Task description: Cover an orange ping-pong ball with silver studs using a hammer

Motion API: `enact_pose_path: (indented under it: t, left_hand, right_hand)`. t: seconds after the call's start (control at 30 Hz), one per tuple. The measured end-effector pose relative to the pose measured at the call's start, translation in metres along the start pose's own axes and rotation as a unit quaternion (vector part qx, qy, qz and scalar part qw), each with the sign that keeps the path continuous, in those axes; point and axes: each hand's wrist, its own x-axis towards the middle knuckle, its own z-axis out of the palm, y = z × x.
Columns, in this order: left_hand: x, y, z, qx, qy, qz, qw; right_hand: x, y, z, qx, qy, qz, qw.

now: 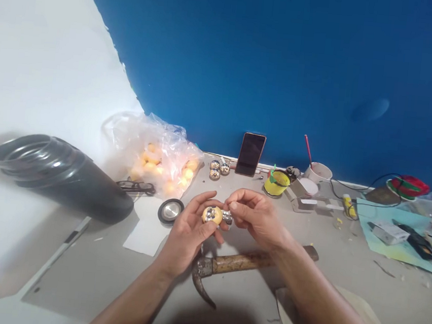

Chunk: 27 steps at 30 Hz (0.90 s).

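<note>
My left hand (pixel 190 228) is closed around a small yellow ball-shaped piece (pixel 213 214) with a shiny metal spot on it. My right hand (pixel 252 215) pinches a small silver metal part (pixel 227 216) that touches the yellow piece's right side. Both hands hover over the grey table (pixel 113 274), just above a claw hammer (pixel 229 265) with a wooden handle that lies flat beneath my wrists.
A clear bag of yellow pieces (pixel 158 159) lies at the back left beside a dark cylinder (pixel 62 175) on its side. A round metal lid (pixel 170 210), glasses (pixel 137 187), two silver balls (pixel 219 170), a propped phone (pixel 251 154), a yellow cup (pixel 276 183), and tools at right surround the spot.
</note>
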Motion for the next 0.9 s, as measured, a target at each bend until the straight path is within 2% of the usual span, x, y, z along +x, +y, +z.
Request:
enact_pose_path:
  t: [0.2,0.33,0.53,0.63,0.8,0.9]
  left_hand:
    - [0.0,0.007,-0.004,-0.064,-0.009,-0.038,0.997]
    - [0.002,0.006,-0.004,-0.105,0.03,-0.036,0.993]
    - [0.002,0.005,-0.004,-0.105,0.027,-0.064,0.992]
    - [0.0,0.003,-0.005,-0.091,0.026,-0.052,0.994]
    - [-0.003,0.002,-0.004,-0.081,0.044,-0.028,0.995]
    - [-0.003,0.001,-0.003,-0.056,0.063,-0.014,0.996]
  right_hand:
    - [0.003,0.001,-0.006,0.003,0.017,0.008,1.0]
    - [-0.001,-0.001,0.001,-0.031,0.006,0.017,0.999]
    - [-0.008,-0.006,0.011,-0.053,0.005,0.004,0.999]
    - [-0.009,-0.006,0.014,-0.059,0.006,0.002,0.998]
    - [-0.011,-0.002,0.023,-0.017,-0.028,0.006,0.999]
    - [-0.01,0.004,0.027,0.001,-0.017,0.022,1.0]
